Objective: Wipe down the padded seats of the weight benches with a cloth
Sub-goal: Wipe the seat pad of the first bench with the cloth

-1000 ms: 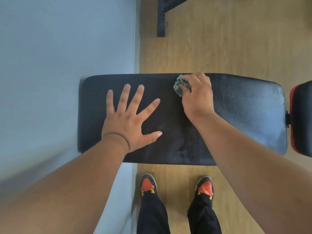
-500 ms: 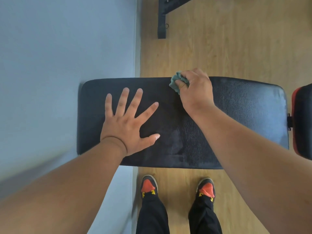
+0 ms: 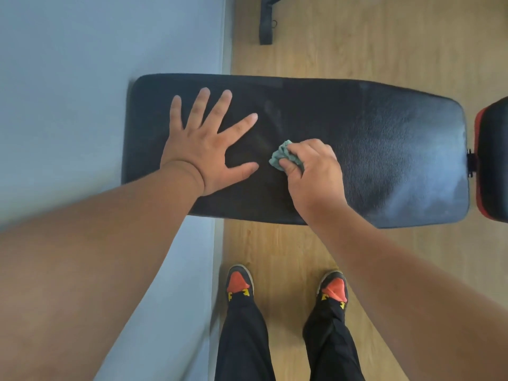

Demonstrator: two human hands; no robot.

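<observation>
Underfoot, a light wooden floor [image 3: 384,39] runs across the room, meeting a pale blue-grey wall [image 3: 82,64] on the left. One long black padded seat [image 3: 384,149] lies crosswise, its textured surface showing a dull sheen toward the right end, and a second pad, black with red trim [image 3: 492,160], shows at the right edge. Two hands work on the seat: the left hand [image 3: 209,149] lies flat on it, fingers straight and spread, while the right hand [image 3: 313,171] curls around one crumpled teal cloth [image 3: 283,155], pressing it to the seat's middle, just beside the left thumb. Two shoes with orange toes [image 3: 239,281] stand on the floor below. One dark frame bar [image 3: 266,20] sits at the top.
</observation>
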